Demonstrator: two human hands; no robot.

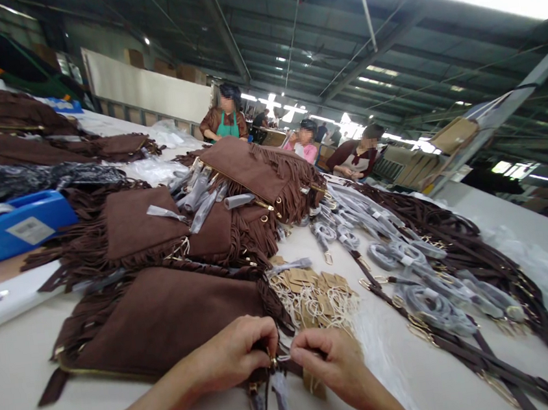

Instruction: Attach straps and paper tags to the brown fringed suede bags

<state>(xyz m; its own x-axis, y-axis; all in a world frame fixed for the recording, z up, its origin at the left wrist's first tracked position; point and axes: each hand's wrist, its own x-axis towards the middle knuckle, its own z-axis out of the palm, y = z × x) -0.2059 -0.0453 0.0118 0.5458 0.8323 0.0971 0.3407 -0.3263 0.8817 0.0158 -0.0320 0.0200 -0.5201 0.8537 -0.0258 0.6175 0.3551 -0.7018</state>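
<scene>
A brown fringed bag (173,317) lies flat on the table in front of me. At its near right corner, my left hand (243,352) is closed in a pinch on a small gold metal fitting (273,363). Plastic-wrapped strips (286,406) hang below that fitting. Just to the right, my right hand (332,359) pinches a white string (284,358) that runs towards the fitting. A brown cardboard tag (315,386) hangs under my right hand. Behind both hands lies a heap of similar tags with white strings (312,289).
More brown fringed bags (250,168) are piled behind. Plastic-wrapped straps (424,306) and dark brown straps (501,364) with gold clips cover the right side. A blue tape dispenser (21,225) and a white object (14,297) are at left. Several people sit beyond.
</scene>
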